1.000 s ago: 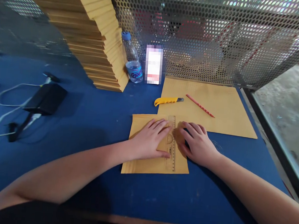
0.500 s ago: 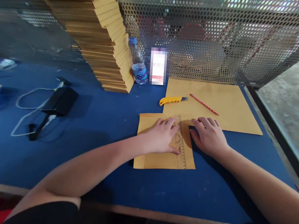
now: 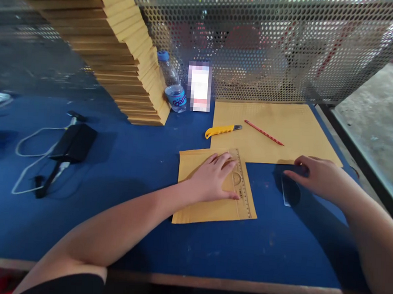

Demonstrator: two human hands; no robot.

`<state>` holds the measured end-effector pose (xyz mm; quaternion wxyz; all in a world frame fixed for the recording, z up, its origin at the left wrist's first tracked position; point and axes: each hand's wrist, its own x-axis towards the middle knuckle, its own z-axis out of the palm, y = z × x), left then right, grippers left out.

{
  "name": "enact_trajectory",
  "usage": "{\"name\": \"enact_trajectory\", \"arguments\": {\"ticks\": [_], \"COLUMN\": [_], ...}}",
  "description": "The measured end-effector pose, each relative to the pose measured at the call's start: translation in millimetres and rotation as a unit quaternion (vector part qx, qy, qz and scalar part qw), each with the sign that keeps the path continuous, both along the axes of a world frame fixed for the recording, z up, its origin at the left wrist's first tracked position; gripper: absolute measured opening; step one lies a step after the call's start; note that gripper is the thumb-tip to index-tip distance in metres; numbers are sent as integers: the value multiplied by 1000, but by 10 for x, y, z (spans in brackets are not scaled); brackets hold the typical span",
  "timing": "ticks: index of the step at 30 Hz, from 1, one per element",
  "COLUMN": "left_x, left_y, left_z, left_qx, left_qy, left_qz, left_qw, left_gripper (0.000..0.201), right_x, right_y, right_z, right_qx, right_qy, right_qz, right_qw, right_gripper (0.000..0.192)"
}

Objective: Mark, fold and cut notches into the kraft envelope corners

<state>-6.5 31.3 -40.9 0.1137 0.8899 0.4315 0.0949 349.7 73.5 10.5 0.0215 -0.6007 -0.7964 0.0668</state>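
Head view: left hand [image 3: 214,177] on ruler [image 3: 240,181]

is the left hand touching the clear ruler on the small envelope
Touching. The head view shows the left hand lying flat on the small envelope, its fingers overlapping the clear ruler and pressing it down.

Left hand [image 3: 214,179] and right hand [image 3: 317,176]: bare, no gloves. Forearms uncovered. Black garment edge at lower left.
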Motion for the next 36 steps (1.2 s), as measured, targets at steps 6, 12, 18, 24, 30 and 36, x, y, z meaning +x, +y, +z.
{"name": "enact_trajectory", "arguments": {"ticks": [6, 12, 18, 24, 30, 36], "left_x": [46, 39, 32, 45, 53, 3], "left_y": [-39, -43, -38, -30, -7, 37], "left_z": [-9, -17, -49, -21, 14, 157], "left_qx": [-3, 1, 8, -2, -11, 19], "left_qy": [4, 9, 15, 11, -3, -62], "left_qz": [14, 0, -7, -9, -8, 13], "left_qw": [1000, 1000, 1000, 1000, 1000, 998], "left_gripper": [118, 119, 118, 115, 112, 115], "right_x": [-87, -53, -51, -7, -51, -43], "right_y": [-31, -7, 20, -34, -67, -32], "right_z": [-55, -103, -108, 6, 66, 77], "right_qx": [-63, -86, -96, -120, -150, -163], "right_qy": [10, 27, 35, 42, 59, 81], "right_qz": [54, 59, 51, 82, 127, 152], "right_qw": [997, 994, 993, 988, 979, 971], "right_gripper": [67, 54, 47, 54, 40, 44]}}
